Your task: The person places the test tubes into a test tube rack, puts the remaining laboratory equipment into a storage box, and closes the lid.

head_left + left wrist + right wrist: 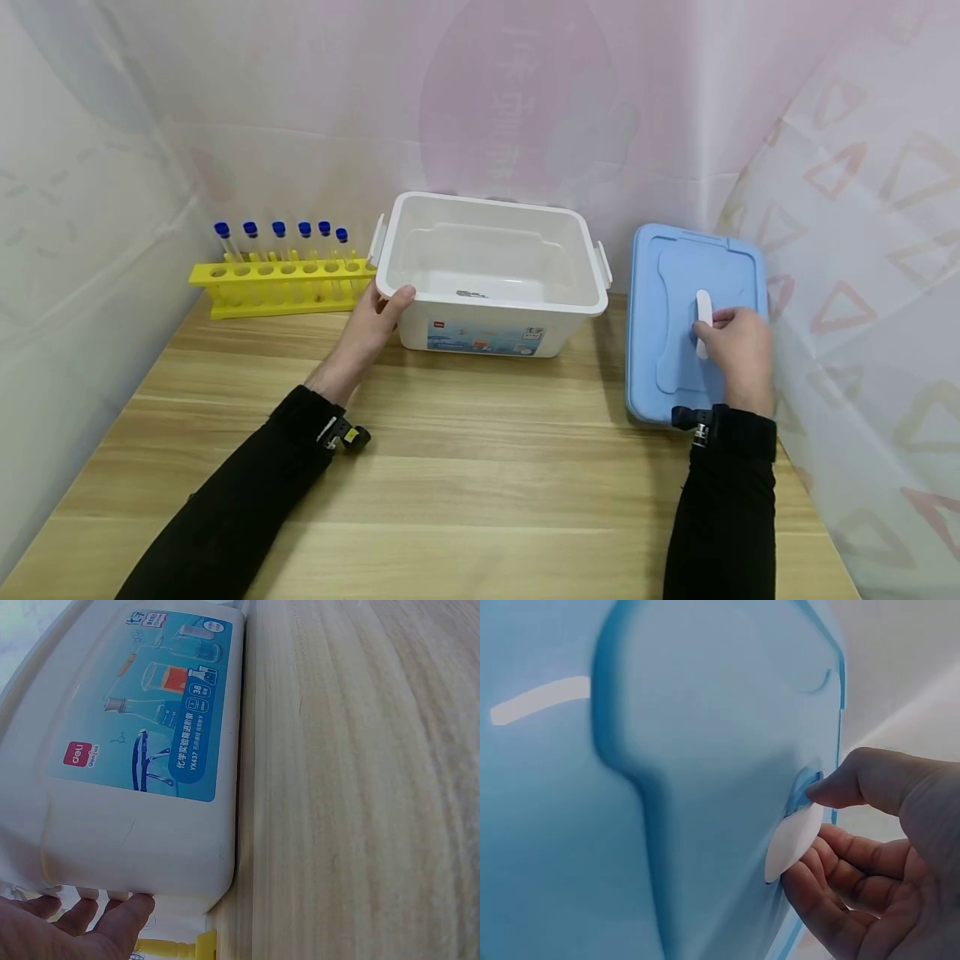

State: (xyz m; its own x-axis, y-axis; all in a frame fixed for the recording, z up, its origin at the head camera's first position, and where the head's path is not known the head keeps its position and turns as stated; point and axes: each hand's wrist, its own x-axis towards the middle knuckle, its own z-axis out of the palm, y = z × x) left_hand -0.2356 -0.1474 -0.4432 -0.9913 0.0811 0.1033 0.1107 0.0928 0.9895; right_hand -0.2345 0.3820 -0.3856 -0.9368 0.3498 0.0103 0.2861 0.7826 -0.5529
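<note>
A white plastic storage box (495,327) with a blue printed label (161,690) stands lidless on the wooden table. My left hand (375,317) holds its near left corner, thumb at the rim. In the left wrist view the fingertips (129,919) touch the box's end wall. To the right lies a light blue lid (671,333) with a white handle (703,310). With thumb and fingers, my right hand (738,346) grips that handle, also seen in the right wrist view (789,844). A small grey item (472,293) shows inside the box.
Left of the box, a yellow test tube rack (258,310) holds several tubes with blue caps (279,227). Its right end is close to the box and left hand. Printed curtains (300,125) enclose the table (480,483) at the back and sides.
</note>
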